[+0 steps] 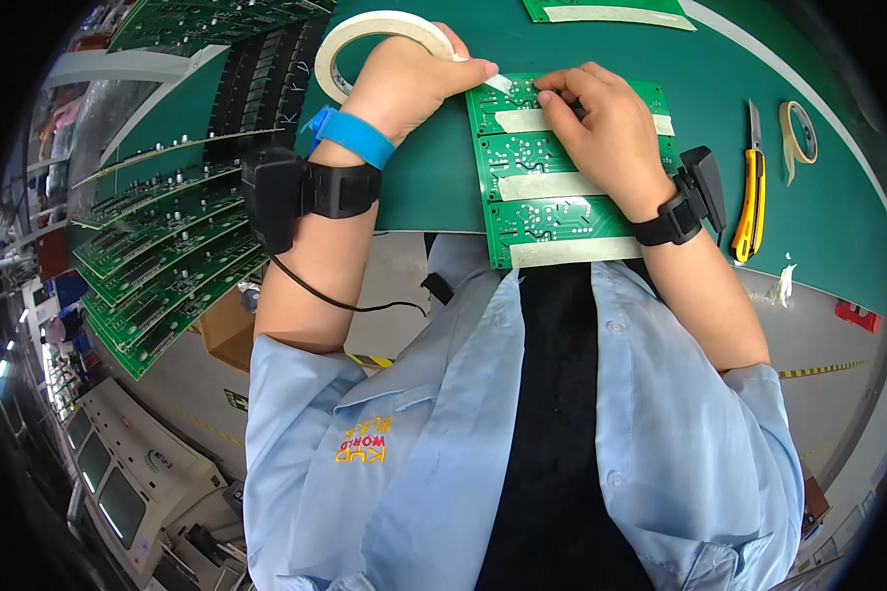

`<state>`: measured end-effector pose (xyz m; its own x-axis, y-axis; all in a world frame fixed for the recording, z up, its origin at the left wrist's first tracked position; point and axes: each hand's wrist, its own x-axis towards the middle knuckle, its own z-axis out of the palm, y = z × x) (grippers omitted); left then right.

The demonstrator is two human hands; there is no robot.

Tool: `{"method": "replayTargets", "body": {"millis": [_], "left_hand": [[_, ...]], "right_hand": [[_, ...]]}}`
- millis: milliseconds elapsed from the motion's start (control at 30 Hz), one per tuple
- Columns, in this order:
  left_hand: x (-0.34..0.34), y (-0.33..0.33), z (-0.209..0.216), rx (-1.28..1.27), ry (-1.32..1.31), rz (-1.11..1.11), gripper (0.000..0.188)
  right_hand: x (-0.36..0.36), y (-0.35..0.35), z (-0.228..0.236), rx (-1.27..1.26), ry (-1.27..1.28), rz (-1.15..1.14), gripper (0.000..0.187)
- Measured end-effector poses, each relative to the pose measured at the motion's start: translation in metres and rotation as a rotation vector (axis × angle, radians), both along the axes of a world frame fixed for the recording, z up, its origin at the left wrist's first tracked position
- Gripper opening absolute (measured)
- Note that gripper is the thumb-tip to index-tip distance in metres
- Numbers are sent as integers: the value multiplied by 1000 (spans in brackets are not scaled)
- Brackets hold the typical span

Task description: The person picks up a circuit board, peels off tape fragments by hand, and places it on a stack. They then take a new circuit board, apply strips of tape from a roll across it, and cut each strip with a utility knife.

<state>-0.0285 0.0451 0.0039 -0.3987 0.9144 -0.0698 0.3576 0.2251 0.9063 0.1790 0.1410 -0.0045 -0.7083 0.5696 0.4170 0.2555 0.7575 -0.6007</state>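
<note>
My left hand (409, 84) is closed round a roll of masking tape (329, 61), its thumb pointing toward the green circuit board panel (522, 153). A short free end of tape (500, 84) sticks out past that thumb, over the panel's top left corner. Resting over the panel's upper part is my right hand (606, 128), fingers curled and the thumb and index tips close together near the board. Whatever lies between those tips is too small to make out. Pale tape strips (552, 185) run across the panel in several rows. The panel reaches the table's near edge.
On the green table (419, 187), a yellow utility knife (750, 202) with its blade out lies at right, beside a smaller tape roll (798, 133). Another taped board (611, 12) is at the far edge. Several boards (158, 266) stand in a black rack (256, 84) at left.
</note>
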Motion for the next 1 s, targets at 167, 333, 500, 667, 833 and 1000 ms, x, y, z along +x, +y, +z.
{"method": "replayTargets", "body": {"millis": [167, 333, 500, 667, 833, 1000], "left_hand": [[11, -3, -2, 61, -59, 64, 30], [18, -2, -2, 7, 168, 85, 31], [20, 1, 0, -4, 93, 145, 30], [17, 2, 0, -60, 58, 135, 30], [18, 5, -3, -56, 58, 167, 30], [23, 3, -1, -58, 138, 174, 32]], "right_hand": [[0, 0, 0, -13, 0, 5, 11], [0, 1, 0, -9, -8, 4, 11], [0, 2, -1, -15, -2, 5, 11], [0, 3, -1, -2, -2, 13, 12], [1, 1, 0, 39, 5, 66, 13], [2, -3, -1, 166, 31, 165, 17]]}}
